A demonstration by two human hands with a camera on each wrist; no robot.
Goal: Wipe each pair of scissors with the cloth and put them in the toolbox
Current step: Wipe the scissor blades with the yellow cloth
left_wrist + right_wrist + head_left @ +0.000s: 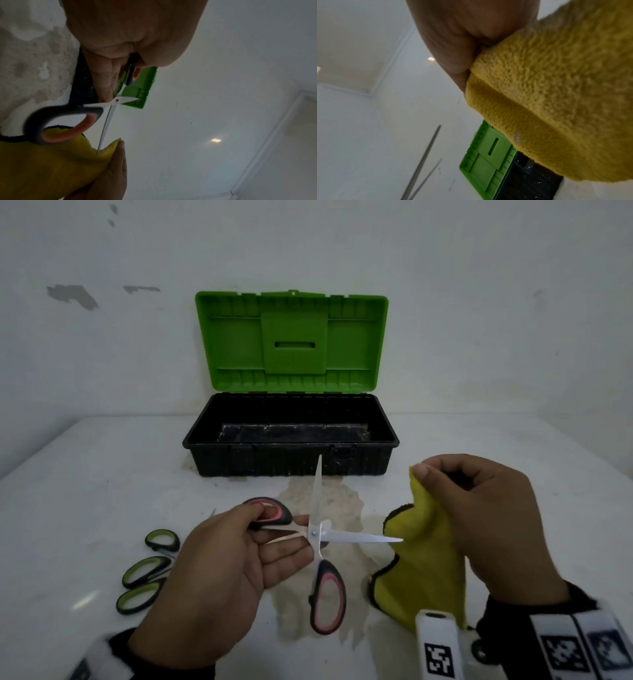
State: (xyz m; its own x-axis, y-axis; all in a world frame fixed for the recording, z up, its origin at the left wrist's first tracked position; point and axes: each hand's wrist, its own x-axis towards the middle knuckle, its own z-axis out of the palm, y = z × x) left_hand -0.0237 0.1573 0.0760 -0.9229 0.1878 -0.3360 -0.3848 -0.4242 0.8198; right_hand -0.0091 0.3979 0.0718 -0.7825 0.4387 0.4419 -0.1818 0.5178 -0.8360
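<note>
My left hand (274,529) holds a pair of black-and-pink scissors (317,537) by one handle, above the table. The blades are spread wide: one points at the toolbox, the other points right with its tip at the yellow cloth (428,559). My right hand (455,491) grips the cloth, thumb on its top edge. In the left wrist view the scissors (96,106) show with one blade tip at the cloth (51,169). The cloth (556,94) fills much of the right wrist view. The toolbox (291,453) stands open behind, black base, green lid up.
Green-and-black scissor handles (144,573) lie at the left on the white table (85,474), partly hidden by my left hand. A worn patch of tabletop (329,501) lies in front of the toolbox. The white wall stands right behind the toolbox.
</note>
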